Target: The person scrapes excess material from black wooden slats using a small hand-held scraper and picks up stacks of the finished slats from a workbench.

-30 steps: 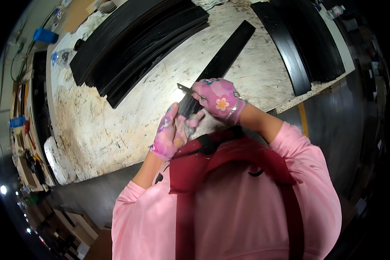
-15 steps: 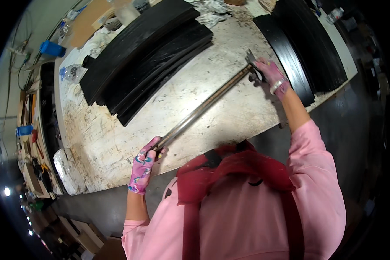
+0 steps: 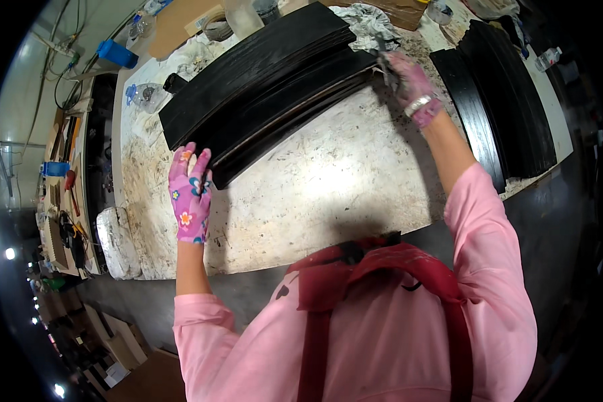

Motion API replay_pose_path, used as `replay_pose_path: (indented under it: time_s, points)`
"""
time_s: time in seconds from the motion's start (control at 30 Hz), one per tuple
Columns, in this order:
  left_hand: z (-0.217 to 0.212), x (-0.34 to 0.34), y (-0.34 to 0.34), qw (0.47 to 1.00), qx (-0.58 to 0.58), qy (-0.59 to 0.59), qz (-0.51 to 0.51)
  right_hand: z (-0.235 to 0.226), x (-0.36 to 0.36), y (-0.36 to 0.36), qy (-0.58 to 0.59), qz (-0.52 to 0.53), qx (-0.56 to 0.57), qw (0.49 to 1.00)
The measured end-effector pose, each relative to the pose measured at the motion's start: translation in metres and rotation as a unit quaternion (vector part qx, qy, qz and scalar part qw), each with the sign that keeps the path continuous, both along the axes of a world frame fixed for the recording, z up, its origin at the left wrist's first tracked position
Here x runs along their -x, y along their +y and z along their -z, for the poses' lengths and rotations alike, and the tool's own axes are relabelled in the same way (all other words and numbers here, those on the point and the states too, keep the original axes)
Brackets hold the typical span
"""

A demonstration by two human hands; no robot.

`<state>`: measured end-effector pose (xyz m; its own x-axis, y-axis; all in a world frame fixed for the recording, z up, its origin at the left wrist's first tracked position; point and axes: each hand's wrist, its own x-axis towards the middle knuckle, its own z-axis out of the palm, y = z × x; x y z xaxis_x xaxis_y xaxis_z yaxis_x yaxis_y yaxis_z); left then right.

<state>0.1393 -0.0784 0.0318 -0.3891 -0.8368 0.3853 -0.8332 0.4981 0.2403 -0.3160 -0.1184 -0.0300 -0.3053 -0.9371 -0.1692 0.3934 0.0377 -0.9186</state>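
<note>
The camera sits on the person's head, on the left side, and looks down and ahead. It sees very wide, so straight edges bend near the sides. The soft pink cloth top (image 3: 388,348) is close below it. The stained white flat surface (image 3: 281,201) is farther ahead, with smooth grey floor (image 3: 144,303) lower down.

The black slats (image 3: 264,67) look smooth with a satin sheen, the tabletop (image 3: 301,201) rough and scuffed, the flowered glove (image 3: 189,201) matt cloth.
</note>
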Motion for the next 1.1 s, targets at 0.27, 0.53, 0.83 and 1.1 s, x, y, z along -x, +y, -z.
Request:
replay_pose_path:
  time_s: [0.27,0.53,0.83,1.1]
  points:
    - [0.013,0.036,0.001,0.992,0.087,-0.09,0.005,0.007,0.005,0.056,0.189,0.081,-0.019,0.978]
    - [0.034,0.17,0.067,0.764,-0.541,0.34,0.089,-0.008,0.094,0.285,0.517,0.229,-0.163,0.809]
    - [0.057,0.336,0.147,0.385,-0.829,0.386,0.124,0.001,0.12,0.334,0.461,0.209,-0.206,0.837]
    - [0.074,0.424,0.177,0.426,-0.754,0.498,0.041,0.002,0.103,0.34,0.293,0.177,0.016,0.94]
